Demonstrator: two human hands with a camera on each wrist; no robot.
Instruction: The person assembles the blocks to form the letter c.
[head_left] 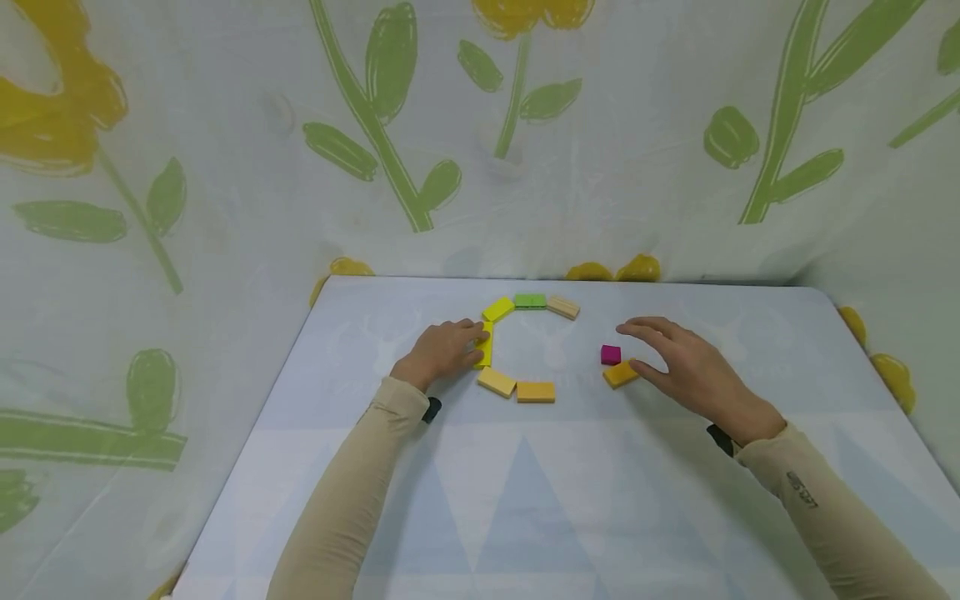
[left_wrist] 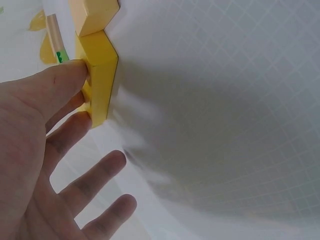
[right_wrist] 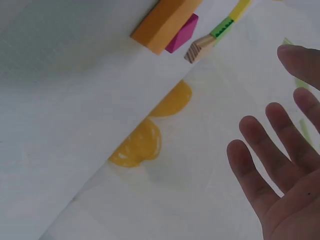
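My left hand touches a bright yellow block lying flat on the table. Its thumb and nearest fingers rest on the block's face, while the other two fingers spread out past it. To the right, my right hand hovers with fingers apart and holds nothing. In the head view its thumb overlaps the end of an orange block. A magenta block sits just beyond that one. In the right wrist view the palm and spread fingers show, apart from the blocks.
A second yellow block, a green block and a plain wooden block curve along the far side. Nearer lie a pale yellow block and a yellow-orange block. Behind the white table hangs a flower-patterned cloth.
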